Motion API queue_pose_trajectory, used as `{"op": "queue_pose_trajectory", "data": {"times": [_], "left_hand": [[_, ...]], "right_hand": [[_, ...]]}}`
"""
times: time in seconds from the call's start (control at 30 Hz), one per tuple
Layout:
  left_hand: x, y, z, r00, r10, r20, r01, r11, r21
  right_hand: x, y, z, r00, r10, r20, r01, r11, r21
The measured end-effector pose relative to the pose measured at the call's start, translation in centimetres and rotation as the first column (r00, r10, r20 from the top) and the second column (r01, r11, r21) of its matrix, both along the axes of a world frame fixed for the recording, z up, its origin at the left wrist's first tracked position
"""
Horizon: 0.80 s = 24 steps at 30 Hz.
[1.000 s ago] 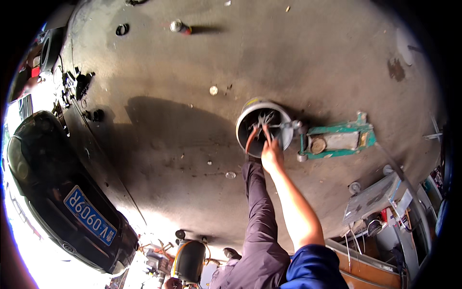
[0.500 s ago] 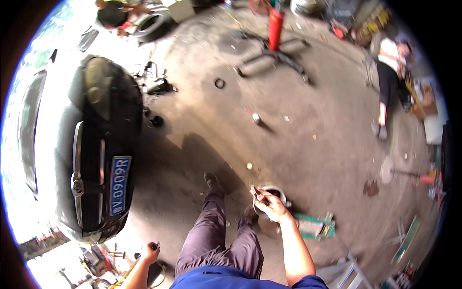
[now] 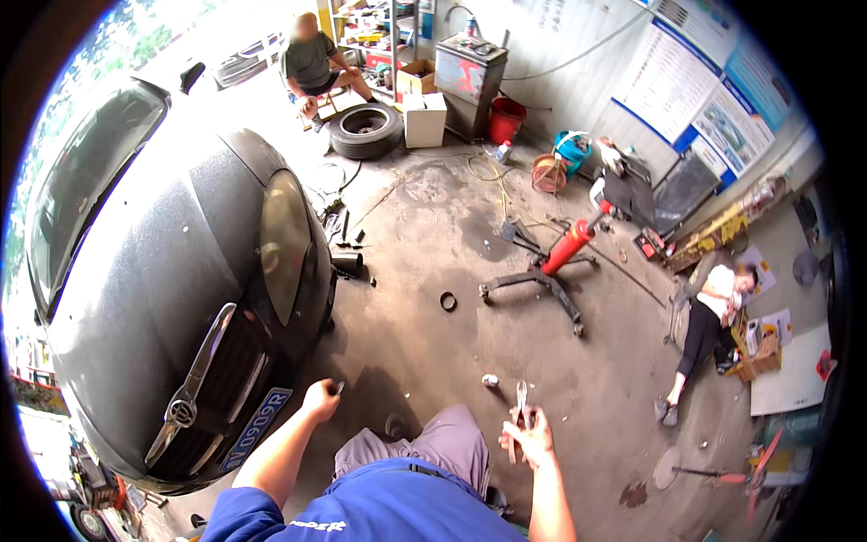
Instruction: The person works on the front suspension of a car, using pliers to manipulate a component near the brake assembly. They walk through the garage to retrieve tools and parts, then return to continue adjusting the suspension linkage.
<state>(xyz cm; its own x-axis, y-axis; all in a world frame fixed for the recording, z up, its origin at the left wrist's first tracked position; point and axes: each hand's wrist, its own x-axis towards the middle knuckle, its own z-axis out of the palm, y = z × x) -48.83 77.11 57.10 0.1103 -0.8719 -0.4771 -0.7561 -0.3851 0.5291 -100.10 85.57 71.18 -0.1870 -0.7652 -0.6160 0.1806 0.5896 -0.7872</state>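
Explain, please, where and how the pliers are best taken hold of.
Probably grip the pliers by the handles, coming from the wearer's side: the metal tip points forward, while the handles run back at the right hand.

A stained grey-brown concrete floor (image 3: 397,303) is unevenly lit — a pale panelled wall (image 3: 542,50) is hung with blue-bordered posters (image 3: 668,68).

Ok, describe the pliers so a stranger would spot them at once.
From the dark car on the left, go across to the person's right hand, lower right of centre. It holds the pliers, silvery head pointing up the picture. Unlike the small pale can beside them in view, they're off the floor.
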Motion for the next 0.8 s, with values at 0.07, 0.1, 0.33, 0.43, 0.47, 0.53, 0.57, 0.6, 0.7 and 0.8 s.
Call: {"op": "queue_pose_trajectory", "data": {"times": [0.07, 0.1, 0.33, 0.43, 0.47, 0.53, 0.57, 0.6, 0.7, 0.8], "left_hand": [[-3.0, -8.4, 1.2, 0.993, -0.114, -0.044, 0.11, 0.991, -0.073], [-4.6, -11.9, 3.1, 0.99, -0.089, -0.112, 0.09, 0.996, 0.0], [-6.6, -29.8, 2.5, 0.981, -0.179, -0.068, 0.173, 0.981, -0.082], [-6.7, -36.7, 4.7, 0.993, -0.113, -0.041, 0.11, 0.992, -0.058], [-6.6, -39.5, 5.4, 0.994, -0.096, -0.059, 0.09, 0.992, -0.093], [-5.8, -44.1, 6.5, 0.996, -0.063, -0.065, 0.055, 0.991, -0.119], [-5.5, -46.5, 7.3, 0.998, -0.064, -0.017, 0.06, 0.98, -0.189], [-5.4, -48.9, 8.5, 0.998, 0.004, -0.063, -0.015, 0.984, -0.177], [-4.5, -55.2, 9.5, 0.967, 0.185, -0.175, -0.214, 0.963, -0.163], [-3.6, -62.2, 8.1, 0.944, 0.272, -0.187, -0.306, 0.933, -0.189]], "right_hand": [[-1.0, -0.4, -0.9, 0.998, -0.063, 0.02, 0.063, 0.997, 0.043], [-1.5, -0.9, -2.2, 0.994, -0.098, 0.041, 0.095, 0.993, 0.074], [-4.0, -18.0, -8.2, 0.603, -0.227, 0.765, 0.282, 0.958, 0.062], [-4.0, -33.1, -8.7, 0.897, -0.078, 0.436, 0.014, 0.989, 0.148], [-3.7, -38.6, -8.1, 0.9, 0.033, 0.435, -0.083, 0.992, 0.097], [-2.8, -47.9, -5.8, 0.827, 0.174, 0.534, -0.195, 0.981, -0.018], [-2.0, -53.0, -3.7, 0.75, 0.212, 0.627, -0.199, 0.976, -0.093], [-1.1, -57.7, -1.2, 0.635, 0.279, 0.721, -0.218, 0.959, -0.18], [3.4, -71.4, 6.1, 0.57, 0.485, 0.664, -0.366, 0.873, -0.323], [4.4, -82.8, 4.5, 0.689, 0.568, 0.45, -0.524, 0.819, -0.233]]}}
